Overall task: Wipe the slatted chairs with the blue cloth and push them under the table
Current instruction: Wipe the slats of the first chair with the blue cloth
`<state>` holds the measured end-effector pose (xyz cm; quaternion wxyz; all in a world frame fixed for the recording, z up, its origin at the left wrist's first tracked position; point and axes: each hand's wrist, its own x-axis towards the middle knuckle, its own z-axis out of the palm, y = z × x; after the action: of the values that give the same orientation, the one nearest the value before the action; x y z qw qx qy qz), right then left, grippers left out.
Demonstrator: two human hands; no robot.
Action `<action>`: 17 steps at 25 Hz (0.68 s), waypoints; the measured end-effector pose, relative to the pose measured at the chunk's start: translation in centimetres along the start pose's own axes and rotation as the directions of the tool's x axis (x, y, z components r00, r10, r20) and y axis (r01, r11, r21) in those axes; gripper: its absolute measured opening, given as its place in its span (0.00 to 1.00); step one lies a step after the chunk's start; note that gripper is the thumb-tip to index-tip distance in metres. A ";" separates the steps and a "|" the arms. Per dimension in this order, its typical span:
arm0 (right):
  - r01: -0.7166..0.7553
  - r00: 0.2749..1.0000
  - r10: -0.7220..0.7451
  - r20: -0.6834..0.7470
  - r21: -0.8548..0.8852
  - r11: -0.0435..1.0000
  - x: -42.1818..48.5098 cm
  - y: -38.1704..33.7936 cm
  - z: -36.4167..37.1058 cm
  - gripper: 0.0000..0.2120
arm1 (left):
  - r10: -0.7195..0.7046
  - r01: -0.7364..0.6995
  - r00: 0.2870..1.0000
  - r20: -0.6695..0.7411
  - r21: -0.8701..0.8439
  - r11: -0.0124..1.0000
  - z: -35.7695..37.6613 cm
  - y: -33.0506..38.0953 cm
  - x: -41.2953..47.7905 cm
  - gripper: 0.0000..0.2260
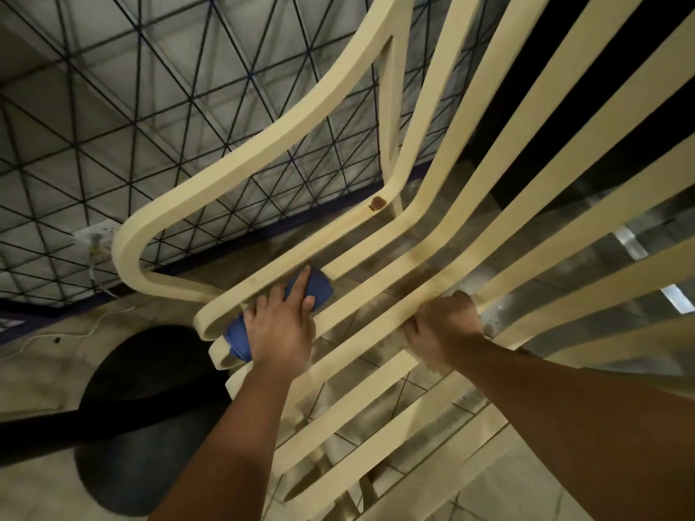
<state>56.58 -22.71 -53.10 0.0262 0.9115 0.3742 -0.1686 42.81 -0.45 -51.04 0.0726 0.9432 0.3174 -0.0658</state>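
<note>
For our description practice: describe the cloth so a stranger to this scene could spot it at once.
Find the big cream slatted chair filling the view and follow its looping armrest down to its lower end. There the left hand presses the cloth onto a slat; it is the only blue, soft thing among hard cream slats.

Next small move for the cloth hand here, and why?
Probably slide the left hand and blue cloth further up the outer slat toward the brown spot. The cloth sits near the slat's curled front end, the spot lies further along it, and the right hand grips another slat, steadying the chair.
</note>
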 end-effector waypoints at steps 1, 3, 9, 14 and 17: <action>0.001 1.000 -0.001 -0.002 -0.005 1.000 0.0 0.1 -0.1 0.26 | -0.017 0.017 1.000 -0.012 -0.012 1.000 0.1 -0.4 -0.4 0.24; 0.014 1.000 -0.014 -0.015 0.009 1.000 -0.1 0.1 -0.2 0.25 | -0.044 0.043 0.998 -0.041 -0.011 0.999 0.2 -1.3 -1.0 0.24; 0.029 0.999 -0.028 -0.042 0.033 0.999 0.0 0.1 0.2 0.27 | -0.073 0.071 0.991 -0.110 -0.018 0.997 0.6 -4.8 -2.9 0.21; 0.033 0.998 -0.032 -0.051 0.022 0.999 0.2 0.1 0.5 0.28 | -0.150 0.100 0.977 -0.150 -0.301 0.948 1.1 -7.0 -4.0 0.16; 0.028 0.998 -0.028 -0.054 -0.012 1.000 0.3 0.1 0.5 0.28 | -0.211 0.118 0.967 -0.145 -0.480 0.869 -0.3 -7.3 -3.5 0.13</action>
<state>56.69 -22.73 -53.68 0.0191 0.9102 0.3885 -0.1422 35.67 3.28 -50.89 0.2606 0.8690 0.4089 0.0985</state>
